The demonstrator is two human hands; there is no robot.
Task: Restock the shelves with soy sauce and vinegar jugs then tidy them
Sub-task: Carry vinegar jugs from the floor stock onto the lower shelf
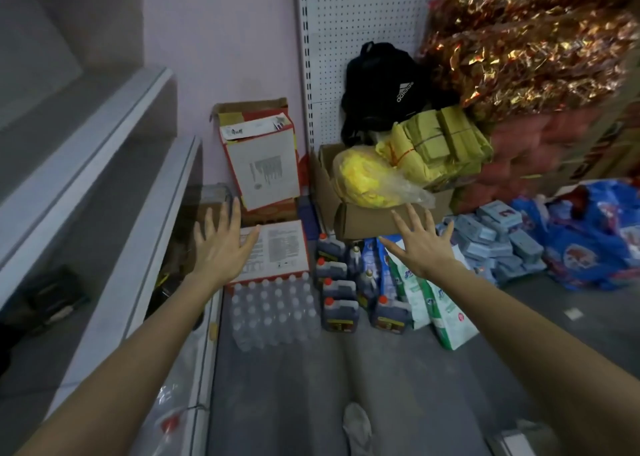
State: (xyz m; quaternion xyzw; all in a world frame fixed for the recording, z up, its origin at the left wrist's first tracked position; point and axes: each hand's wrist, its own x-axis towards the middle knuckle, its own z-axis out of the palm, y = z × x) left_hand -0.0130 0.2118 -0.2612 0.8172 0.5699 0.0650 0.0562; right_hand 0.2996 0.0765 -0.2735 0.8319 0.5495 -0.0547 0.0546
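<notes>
Several dark soy sauce jugs (339, 312) with orange caps stand in a row on the grey floor, with one more jug (388, 313) to their right. Both my arms reach forward above the floor. My left hand (221, 244) is spread, fingers straight, and holds nothing; it hovers over a red-edged carton beside the grey shelves (104, 165) at the left. My right hand (420, 244) is also spread and holds nothing, above and just right of the jugs.
A shrink-wrapped pack of clear bottles (273, 312) lies left of the jugs. Red-edged cartons (263, 165) lean on the wall. A brown box (367, 220) with yellow bags, a black backpack (381, 85), green-white packs (436, 303) and blue packets (498, 241) crowd the back and right.
</notes>
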